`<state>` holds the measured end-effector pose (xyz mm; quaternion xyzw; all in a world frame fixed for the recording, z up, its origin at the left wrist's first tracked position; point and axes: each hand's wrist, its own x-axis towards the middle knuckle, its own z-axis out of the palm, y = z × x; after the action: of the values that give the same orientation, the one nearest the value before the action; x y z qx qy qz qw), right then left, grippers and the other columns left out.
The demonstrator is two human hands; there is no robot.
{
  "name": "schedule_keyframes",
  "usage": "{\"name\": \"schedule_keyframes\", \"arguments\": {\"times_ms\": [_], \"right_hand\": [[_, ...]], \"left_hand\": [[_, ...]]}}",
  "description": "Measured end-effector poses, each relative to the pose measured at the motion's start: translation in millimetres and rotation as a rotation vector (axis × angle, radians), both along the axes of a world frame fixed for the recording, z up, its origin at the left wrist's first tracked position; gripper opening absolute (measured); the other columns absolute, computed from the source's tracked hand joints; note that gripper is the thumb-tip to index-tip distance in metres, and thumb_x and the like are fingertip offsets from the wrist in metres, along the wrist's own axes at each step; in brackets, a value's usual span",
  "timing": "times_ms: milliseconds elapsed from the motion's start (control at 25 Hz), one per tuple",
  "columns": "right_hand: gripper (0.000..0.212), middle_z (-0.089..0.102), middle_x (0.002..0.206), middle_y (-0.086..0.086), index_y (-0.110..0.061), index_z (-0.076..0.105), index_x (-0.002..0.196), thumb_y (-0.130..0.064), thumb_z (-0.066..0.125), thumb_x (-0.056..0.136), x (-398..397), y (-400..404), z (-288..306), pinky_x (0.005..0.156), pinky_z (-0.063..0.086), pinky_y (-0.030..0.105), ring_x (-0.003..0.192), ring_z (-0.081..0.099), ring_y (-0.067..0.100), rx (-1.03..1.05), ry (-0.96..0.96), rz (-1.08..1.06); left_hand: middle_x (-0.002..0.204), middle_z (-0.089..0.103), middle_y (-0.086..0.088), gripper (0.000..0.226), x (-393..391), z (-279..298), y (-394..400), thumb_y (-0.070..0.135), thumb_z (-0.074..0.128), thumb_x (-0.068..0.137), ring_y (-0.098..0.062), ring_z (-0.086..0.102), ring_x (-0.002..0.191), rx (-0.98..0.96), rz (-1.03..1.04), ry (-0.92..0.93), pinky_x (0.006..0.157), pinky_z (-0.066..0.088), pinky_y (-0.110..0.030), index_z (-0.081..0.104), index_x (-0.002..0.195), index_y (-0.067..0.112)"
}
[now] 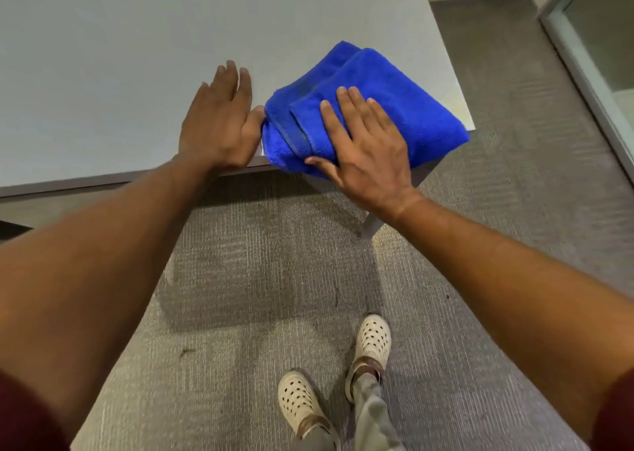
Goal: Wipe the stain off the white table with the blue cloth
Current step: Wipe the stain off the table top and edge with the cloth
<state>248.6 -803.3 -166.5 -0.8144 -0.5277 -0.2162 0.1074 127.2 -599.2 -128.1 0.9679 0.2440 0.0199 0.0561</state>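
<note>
A folded blue cloth (384, 97) lies on the near right corner of the white table (137, 55), slightly overhanging the front edge. My right hand (363, 145) rests flat on top of the cloth, fingers spread, thumb curled around its near edge. My left hand (219, 121) lies flat on the bare tabletop just left of the cloth, its thumb touching the cloth's left edge. No stain shows on the visible table surface; the part under the cloth and hands is hidden.
The table's front edge (103, 179) runs across the view, with a leg (372, 225) under the right corner. Grey carpet (240, 279) covers the floor, where my two feet in pale clogs (372, 340) stand. A glass partition (597, 55) stands at right.
</note>
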Motion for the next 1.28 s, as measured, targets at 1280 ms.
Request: {"name": "schedule_keyframes", "arguments": {"times_ms": [1280], "right_hand": [[0.063, 0.034, 0.156, 0.019, -0.006, 0.042, 0.147, -0.041, 0.049, 0.095, 78.2, -97.6, 11.3, 0.118, 0.026, 0.048, 0.146, 0.027, 0.038, -0.043, 0.296, -0.042]], "left_hand": [[0.160, 0.014, -0.021, 0.071, -2.0, -1.5, 3.7, 0.048, 0.014, 0.096, -0.037, 0.017, 0.146, -0.007, -0.014, -0.018, 0.118, 0.019, -0.053, 0.015, 0.152, 0.004]]}}
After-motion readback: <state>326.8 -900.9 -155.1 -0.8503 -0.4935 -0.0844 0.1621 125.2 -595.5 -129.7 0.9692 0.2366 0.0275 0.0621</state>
